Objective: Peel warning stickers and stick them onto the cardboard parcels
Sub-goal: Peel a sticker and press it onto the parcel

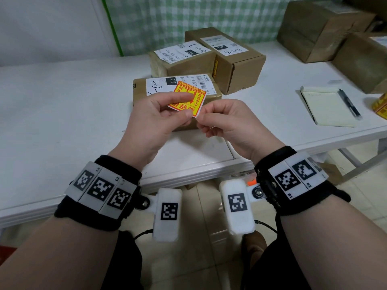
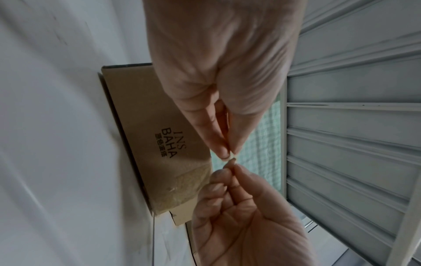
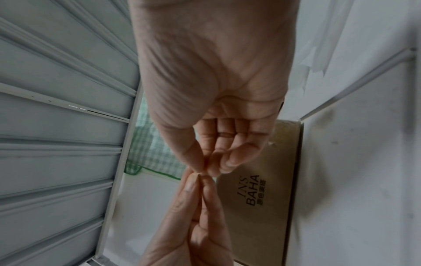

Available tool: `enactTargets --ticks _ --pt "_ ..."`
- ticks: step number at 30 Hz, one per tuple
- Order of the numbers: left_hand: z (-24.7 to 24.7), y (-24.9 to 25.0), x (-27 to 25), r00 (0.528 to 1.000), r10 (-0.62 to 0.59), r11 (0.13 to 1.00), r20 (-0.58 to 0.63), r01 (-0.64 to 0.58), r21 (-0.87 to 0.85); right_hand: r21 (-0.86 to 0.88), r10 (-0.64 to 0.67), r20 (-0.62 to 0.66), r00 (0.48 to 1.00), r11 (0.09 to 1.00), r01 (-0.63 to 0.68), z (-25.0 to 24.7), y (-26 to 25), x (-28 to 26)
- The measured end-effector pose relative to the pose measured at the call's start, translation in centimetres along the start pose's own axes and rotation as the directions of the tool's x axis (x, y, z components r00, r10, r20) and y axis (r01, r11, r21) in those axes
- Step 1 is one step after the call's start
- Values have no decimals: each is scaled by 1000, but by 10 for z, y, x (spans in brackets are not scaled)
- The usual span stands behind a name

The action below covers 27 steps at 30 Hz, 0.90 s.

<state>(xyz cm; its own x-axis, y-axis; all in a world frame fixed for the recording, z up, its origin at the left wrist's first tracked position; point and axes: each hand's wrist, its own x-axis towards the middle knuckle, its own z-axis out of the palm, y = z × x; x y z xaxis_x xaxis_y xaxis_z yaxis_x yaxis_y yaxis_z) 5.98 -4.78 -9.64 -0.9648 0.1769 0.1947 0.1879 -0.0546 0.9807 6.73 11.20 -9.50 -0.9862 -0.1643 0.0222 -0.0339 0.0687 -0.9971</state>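
Observation:
A yellow and red warning sticker (image 1: 188, 95) on its white backing is held up over the nearest cardboard parcel (image 1: 139, 90), which carries a white shipping label. My left hand (image 1: 187, 108) pinches the sticker's lower left part between thumb and fingers. My right hand (image 1: 200, 118) pinches its lower right corner with thumb and forefinger. In the left wrist view the left hand (image 2: 227, 153) and the right hand (image 2: 232, 170) meet fingertip to fingertip beside the parcel (image 2: 141, 122); the sticker is barely visible there. The right wrist view shows the right hand (image 3: 202, 171) the same way.
Two more labelled parcels (image 1: 182, 63) (image 1: 236, 63) stand behind the nearest one on the white table (image 1: 62, 105). Bigger boxes (image 1: 320, 28) sit at the back right. A notepad (image 1: 326, 109) with a pen (image 1: 349, 104) and a sticker roll (image 1: 380, 105) lie to the right.

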Motion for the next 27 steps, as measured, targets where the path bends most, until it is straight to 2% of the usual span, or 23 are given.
enactTargets --ticks 5,11,15,19,27 --pt "-1 -1 1 1000 8 999 -5 -8 32 16 -21 -11 1000 1000 21 0 -1 0" --pt "0 0 0 996 87 987 17 -88 135 -29 -48 -51 998 998 46 1 -3 -1" --pt "-2 -2 2 987 158 929 -2 -148 338 -40 -77 -79 994 996 74 1 -4 -2" --pt "-3 -1 2 976 216 848 44 -209 487 -79 -103 -108 989 992 95 2 -3 -2" --pt "0 4 -1 964 229 772 131 -262 579 -237 -173 -118 978 961 142 -1 -2 -2"
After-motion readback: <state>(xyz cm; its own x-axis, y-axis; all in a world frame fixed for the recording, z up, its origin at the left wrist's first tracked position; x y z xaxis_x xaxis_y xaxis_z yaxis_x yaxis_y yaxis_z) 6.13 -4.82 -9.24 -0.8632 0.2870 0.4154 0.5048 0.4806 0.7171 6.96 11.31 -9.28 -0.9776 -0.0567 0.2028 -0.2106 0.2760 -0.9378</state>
